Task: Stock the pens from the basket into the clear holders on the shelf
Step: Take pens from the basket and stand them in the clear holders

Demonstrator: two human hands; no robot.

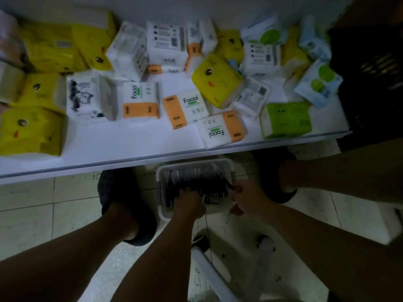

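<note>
A white basket [161, 171] sits on the tiled floor between my feet, below the shelf edge. It holds several dark pens [202, 182] lying in a heap. My left hand [188, 203] reaches down into the basket, and its fingers rest on the pens. My right hand [246, 198] is at the basket's right rim and pinches the end of a dark pen [230, 186]. The picture is dim and blurred, so the exact grip of the left hand is unclear. No clear holder is in view.
A white shelf [130, 144] spans the upper half and carries several tissue packs in yellow, orange-white and green. A dark crate [370, 83] stands at the right end. My slippered feet [122, 192] flank the basket. A white stool frame [213, 273] is below.
</note>
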